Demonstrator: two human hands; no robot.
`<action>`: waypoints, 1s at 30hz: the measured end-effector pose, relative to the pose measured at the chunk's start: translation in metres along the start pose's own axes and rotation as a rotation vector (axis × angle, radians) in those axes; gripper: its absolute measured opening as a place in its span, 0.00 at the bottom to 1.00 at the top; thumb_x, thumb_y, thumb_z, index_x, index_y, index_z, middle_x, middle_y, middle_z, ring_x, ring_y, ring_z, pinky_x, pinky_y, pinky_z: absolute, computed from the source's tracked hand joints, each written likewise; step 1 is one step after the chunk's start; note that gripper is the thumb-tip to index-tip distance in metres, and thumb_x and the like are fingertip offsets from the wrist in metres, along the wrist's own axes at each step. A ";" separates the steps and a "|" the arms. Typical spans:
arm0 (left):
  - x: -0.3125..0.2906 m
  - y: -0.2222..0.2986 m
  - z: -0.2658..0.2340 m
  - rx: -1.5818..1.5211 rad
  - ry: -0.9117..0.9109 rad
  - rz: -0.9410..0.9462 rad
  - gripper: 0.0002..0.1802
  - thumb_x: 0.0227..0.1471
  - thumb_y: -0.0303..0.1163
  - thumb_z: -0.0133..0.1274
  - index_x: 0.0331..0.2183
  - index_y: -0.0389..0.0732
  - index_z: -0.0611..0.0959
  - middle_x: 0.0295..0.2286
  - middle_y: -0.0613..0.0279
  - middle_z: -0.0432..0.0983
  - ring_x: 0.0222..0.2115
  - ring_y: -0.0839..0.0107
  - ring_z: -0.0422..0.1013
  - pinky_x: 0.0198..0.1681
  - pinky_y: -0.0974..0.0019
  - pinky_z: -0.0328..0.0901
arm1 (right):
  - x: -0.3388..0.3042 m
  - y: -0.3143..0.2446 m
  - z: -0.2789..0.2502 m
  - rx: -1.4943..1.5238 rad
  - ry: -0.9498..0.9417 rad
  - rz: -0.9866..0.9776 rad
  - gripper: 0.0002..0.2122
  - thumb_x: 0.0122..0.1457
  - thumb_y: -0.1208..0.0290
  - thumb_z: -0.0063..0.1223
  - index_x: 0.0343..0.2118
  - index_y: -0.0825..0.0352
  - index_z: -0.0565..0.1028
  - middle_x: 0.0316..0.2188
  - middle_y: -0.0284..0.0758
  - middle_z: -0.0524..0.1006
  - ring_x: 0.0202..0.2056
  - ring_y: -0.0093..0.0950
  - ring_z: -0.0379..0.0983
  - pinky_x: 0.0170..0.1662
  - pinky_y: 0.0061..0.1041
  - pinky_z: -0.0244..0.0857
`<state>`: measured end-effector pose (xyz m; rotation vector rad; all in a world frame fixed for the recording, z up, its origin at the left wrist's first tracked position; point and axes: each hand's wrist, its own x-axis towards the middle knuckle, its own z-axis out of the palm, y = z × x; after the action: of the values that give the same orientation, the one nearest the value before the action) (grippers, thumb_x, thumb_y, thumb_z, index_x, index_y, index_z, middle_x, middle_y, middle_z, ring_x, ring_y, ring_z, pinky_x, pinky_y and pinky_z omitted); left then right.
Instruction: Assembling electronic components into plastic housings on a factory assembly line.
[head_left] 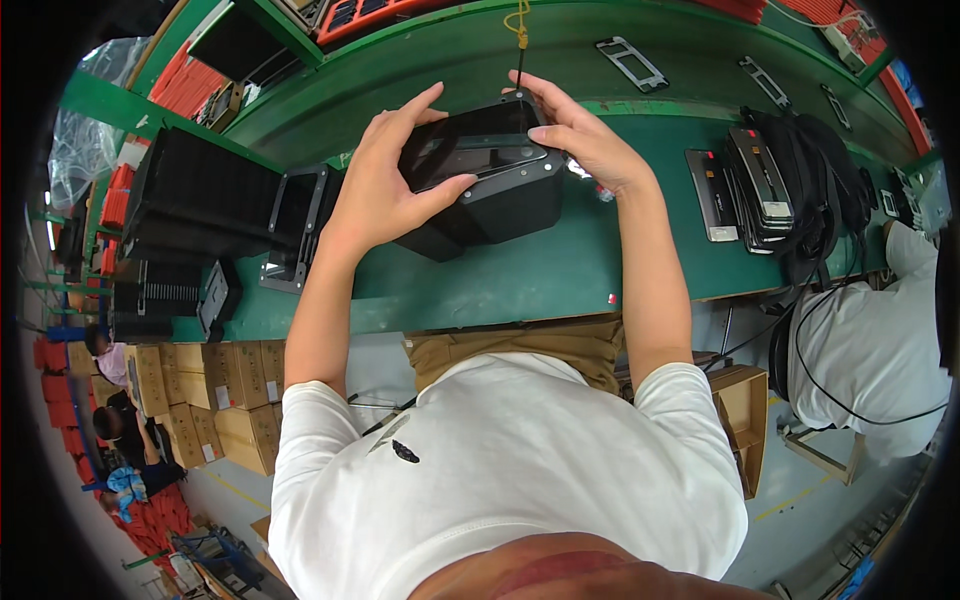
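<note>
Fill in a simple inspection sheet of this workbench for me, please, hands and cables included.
Surface: green tabletop, with a small red-and-white scrap near its front edge.
Job's things: dark glossy panel on a black block.
Clutter: stacked phone-like panels at right; black-framed plates at left.
Hands: left hand at the panel's left end, thumb by its near edge; right hand at its right end. How firmly either grips cannot be told.
Cables: thin black cable across a co-worker's white shirt.
Surroundings: cardboard boxes at lower left; yellow cord hanging above.
</note>
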<state>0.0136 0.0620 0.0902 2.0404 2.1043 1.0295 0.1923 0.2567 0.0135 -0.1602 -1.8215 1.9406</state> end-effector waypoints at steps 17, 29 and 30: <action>-0.005 -0.002 0.000 0.016 0.022 -0.010 0.50 0.39 0.40 0.72 0.63 0.45 0.70 0.45 0.54 0.80 0.53 0.54 0.72 0.68 0.42 0.52 | 0.000 -0.009 0.010 0.016 0.020 0.127 0.37 0.59 0.70 0.48 0.73 0.58 0.52 0.70 0.37 0.56 0.69 0.29 0.54 0.68 0.27 0.48; -0.041 -0.026 -0.030 0.150 -0.055 -0.168 0.34 0.55 0.44 0.63 0.61 0.47 0.76 0.62 0.50 0.66 0.58 0.50 0.68 0.67 0.50 0.54 | 0.007 -0.005 0.010 -0.079 0.061 0.061 0.35 0.57 0.72 0.48 0.70 0.61 0.57 0.68 0.34 0.61 0.62 0.27 0.60 0.64 0.26 0.54; -0.046 -0.027 -0.031 0.086 -0.151 -0.247 0.32 0.56 0.45 0.62 0.60 0.48 0.77 0.63 0.50 0.65 0.58 0.51 0.68 0.66 0.53 0.55 | 0.008 -0.005 0.005 -0.089 0.054 0.064 0.33 0.58 0.71 0.48 0.70 0.62 0.58 0.65 0.34 0.64 0.58 0.25 0.63 0.61 0.25 0.56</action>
<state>-0.0177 0.0098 0.0832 1.7688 2.2819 0.7380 0.1850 0.2554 0.0205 -0.3008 -1.8896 1.8790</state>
